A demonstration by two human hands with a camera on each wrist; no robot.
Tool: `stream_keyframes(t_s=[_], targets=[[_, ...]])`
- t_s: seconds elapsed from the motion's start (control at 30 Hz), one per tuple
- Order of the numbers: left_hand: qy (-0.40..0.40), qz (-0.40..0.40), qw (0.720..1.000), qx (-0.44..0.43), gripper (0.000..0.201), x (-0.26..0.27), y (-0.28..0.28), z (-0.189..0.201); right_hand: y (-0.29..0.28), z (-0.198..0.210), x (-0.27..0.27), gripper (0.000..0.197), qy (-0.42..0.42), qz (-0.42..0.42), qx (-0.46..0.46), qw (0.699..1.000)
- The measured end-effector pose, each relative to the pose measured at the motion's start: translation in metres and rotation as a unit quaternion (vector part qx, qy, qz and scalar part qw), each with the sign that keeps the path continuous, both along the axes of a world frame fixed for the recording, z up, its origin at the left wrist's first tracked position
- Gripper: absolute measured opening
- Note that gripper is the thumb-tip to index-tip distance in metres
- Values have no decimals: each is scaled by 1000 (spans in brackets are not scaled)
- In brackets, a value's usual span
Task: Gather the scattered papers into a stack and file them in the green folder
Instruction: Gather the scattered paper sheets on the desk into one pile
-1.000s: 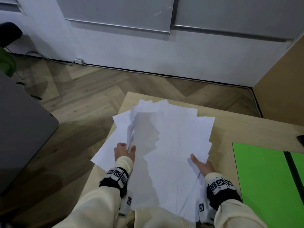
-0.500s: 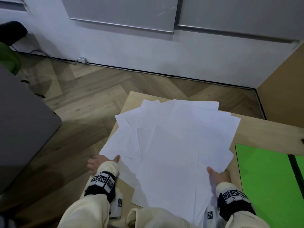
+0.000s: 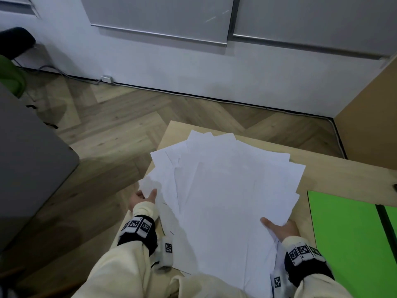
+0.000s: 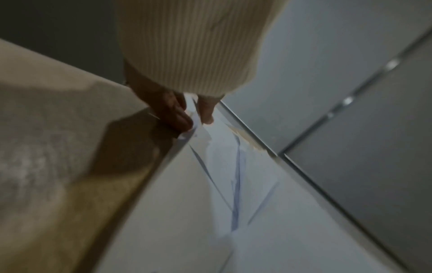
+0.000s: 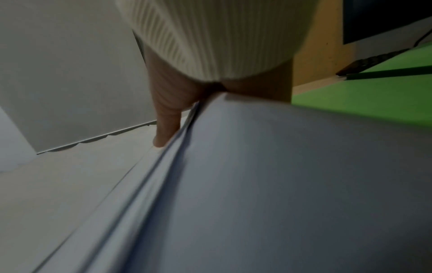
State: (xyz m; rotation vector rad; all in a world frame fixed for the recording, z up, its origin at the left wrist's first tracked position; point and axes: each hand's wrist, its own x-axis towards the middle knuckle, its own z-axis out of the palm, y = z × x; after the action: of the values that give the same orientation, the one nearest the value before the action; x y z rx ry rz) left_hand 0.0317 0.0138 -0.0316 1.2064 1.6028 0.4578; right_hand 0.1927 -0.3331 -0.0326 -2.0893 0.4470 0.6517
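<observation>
White paper sheets [image 3: 225, 201] fill the lower centre of the head view, fanned loosely across the pale wooden table [image 3: 335, 175], their long axis running from the bottom edge up toward the wall. My left hand [image 3: 142, 198] sits at the fan's left edge, thumb and fingers pinching the corner of an outlying sheet; the left wrist view confirms that pinch. My right hand [image 3: 281, 229] clamps the lower right side of the pile, thumb on top and the fingers [image 5: 261, 88] underneath, so they are mostly hidden. The green folder [image 3: 352, 244] lies open and flat at the right edge of the frame, just beside the right hand and well apart from the left, so I judge the pile must travel rightward, led by the right hand, once squared. The folder's far half is cut off, and I cannot count the sheets; the wrist views are blurred, perhaps from motion.
</observation>
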Motion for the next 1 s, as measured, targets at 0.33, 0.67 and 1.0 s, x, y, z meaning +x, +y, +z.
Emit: stream_keyframes(t_s=[0.33,0.67,1.0], targets=[[112,-132,985,-9,59,23,-16,6,-3,-2,8,49,33,41,24,998],[-10,-104,993,63,39,17,-5,36,-7,-9,2,51,14,-34,-29,999],[52,-82,991,-89,70,7,6,29,-9,0,6,58,41,-12,-27,999]])
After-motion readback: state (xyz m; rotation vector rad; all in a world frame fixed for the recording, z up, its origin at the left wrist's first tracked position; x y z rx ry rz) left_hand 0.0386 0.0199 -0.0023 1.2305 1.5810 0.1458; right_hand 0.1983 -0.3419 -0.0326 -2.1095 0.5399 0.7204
